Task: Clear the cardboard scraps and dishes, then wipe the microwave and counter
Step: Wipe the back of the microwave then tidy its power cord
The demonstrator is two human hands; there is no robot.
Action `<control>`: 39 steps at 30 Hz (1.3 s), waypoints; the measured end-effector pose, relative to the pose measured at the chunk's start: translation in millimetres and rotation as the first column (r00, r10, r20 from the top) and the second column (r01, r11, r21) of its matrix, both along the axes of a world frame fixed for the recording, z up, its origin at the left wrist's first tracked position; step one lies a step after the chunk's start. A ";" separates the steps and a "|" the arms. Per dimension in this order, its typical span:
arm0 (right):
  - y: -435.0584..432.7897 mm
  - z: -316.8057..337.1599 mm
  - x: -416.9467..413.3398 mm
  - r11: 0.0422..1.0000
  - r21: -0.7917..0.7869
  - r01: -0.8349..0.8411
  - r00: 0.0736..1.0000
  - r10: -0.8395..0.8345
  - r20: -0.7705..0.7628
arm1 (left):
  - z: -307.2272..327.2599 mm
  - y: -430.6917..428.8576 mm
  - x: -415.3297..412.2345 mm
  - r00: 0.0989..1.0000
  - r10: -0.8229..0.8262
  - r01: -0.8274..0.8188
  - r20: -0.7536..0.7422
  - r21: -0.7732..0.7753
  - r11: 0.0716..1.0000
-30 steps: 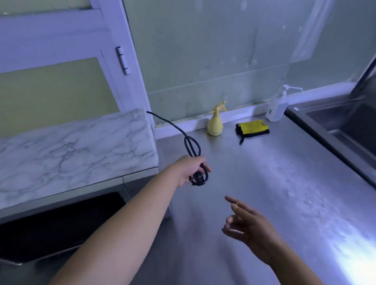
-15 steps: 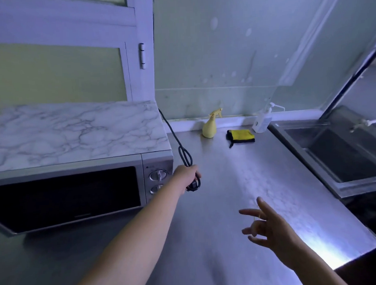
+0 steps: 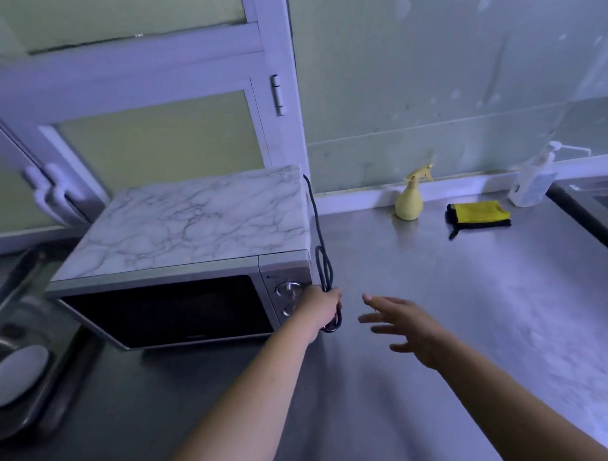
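The microwave (image 3: 192,234) has a marble-patterned top and a dark door, and stands on the steel counter (image 3: 453,311) at the left. Its black power cord (image 3: 322,264) runs down the right side in a loop. My left hand (image 3: 321,310) grips the bundled cord end beside the control knobs. My right hand (image 3: 407,326) hovers over the counter with fingers spread, holding nothing. A yellow spray bottle (image 3: 410,200) and a folded yellow-and-black cloth (image 3: 478,214) sit near the back wall.
A clear pump bottle (image 3: 535,181) stands at the back right beside the sink edge (image 3: 584,213). At the far left a metal tray (image 3: 42,377) holds a white dish (image 3: 18,373). White window frames rise behind the microwave.
The view has swung left, bringing the whole microwave and the left tray into sight. My left hand still grips the cord, now close to the microwave's front corner. My right hand reaches further forward.
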State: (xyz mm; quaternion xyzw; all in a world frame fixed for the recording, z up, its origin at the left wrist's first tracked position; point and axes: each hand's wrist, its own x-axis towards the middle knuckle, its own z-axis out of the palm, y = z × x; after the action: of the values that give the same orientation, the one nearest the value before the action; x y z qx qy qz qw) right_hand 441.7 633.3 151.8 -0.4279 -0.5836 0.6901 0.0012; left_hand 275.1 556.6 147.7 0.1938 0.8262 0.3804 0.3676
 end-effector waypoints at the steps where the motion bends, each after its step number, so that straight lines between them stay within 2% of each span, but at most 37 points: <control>1: 10.0 -1.1 -6.4 0.998 -0.017 -0.058 0.998 0.058 0.002 | -1.5 3.8 3.5 1.000 -0.009 0.009 -0.022 -0.011 1.000; 4: 36.1 -0.4 -28.3 0.968 -0.098 -0.231 0.973 0.231 -0.014 | -4.9 15.1 16.0 0.983 -0.067 0.057 -0.170 -0.064 0.996; 8: 51.9 0.5 -54.7 0.933 -0.155 -0.324 0.944 0.330 0.017 | -8.5 34.1 32.7 0.900 -0.181 0.055 -0.397 -0.307 0.950; 11: 51.2 -14.9 -68.6 0.906 -0.320 -0.278 0.960 0.277 -0.049 | -9.3 42.3 42.5 0.878 -0.220 0.019 -0.426 -0.428 0.904; 14: 46.7 -33.2 -74.8 0.852 -0.503 -0.143 0.990 0.115 -0.086 | -15.2 39.4 48.4 0.838 -0.388 0.161 -0.385 -0.504 0.848; 16: 46.9 -42.9 -76.2 0.824 -0.561 -0.073 0.996 0.037 -0.075 | -18.5 30.2 48.9 0.855 -0.372 0.204 -0.360 -0.425 0.882; 19: 47.2 -51.4 -76.7 0.798 -0.601 -0.051 0.994 -0.017 -0.107 | -26.0 11.8 46.4 0.893 -0.129 0.071 -0.431 -0.148 0.986; 21: 44.7 -52.2 -80.1 0.773 -0.631 -0.069 0.989 -0.031 -0.146 | -27.4 3.4 48.2 0.869 0.035 -0.024 -0.493 0.029 0.999; 23: 38.7 -51.0 -84.4 0.770 -0.630 -0.103 0.984 -0.015 -0.180 | -26.2 0.8 51.1 0.842 0.101 -0.040 -0.530 0.126 0.991; 26: 33.6 -51.5 -87.5 0.747 -0.643 -0.172 0.966 0.001 -0.257 | -24.1 3.2 54.3 0.806 0.130 -0.042 -0.577 0.165 0.985; 29: 33.9 -52.3 -86.6 0.716 -0.659 -0.229 0.948 0.011 -0.318 | -18.6 7.9 54.3 0.844 0.208 -0.113 -0.494 0.216 0.970; 32: 35.2 -51.4 -85.2 0.703 -0.682 -0.205 0.942 -0.048 -0.332 | -17.8 10.3 56.1 0.872 0.244 -0.164 -0.424 0.217 0.962; 34: 36.2 -50.1 -82.6 0.695 -0.699 -0.172 0.940 -0.098 -0.328 | -16.7 11.9 59.0 0.895 0.229 -0.150 -0.383 0.223 0.963; 39: 36.4 -45.0 -71.7 0.676 -0.717 -0.168 0.915 -0.163 -0.368 | -11.2 19.2 61.9 0.901 0.170 -0.100 -0.400 0.191 0.977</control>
State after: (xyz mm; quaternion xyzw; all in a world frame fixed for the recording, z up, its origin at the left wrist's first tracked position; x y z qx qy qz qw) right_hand 370.0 669.7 106.8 -0.2395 -0.2435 0.9384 -0.0521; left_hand 337.0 575.8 136.5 0.2418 0.8623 0.4225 0.1396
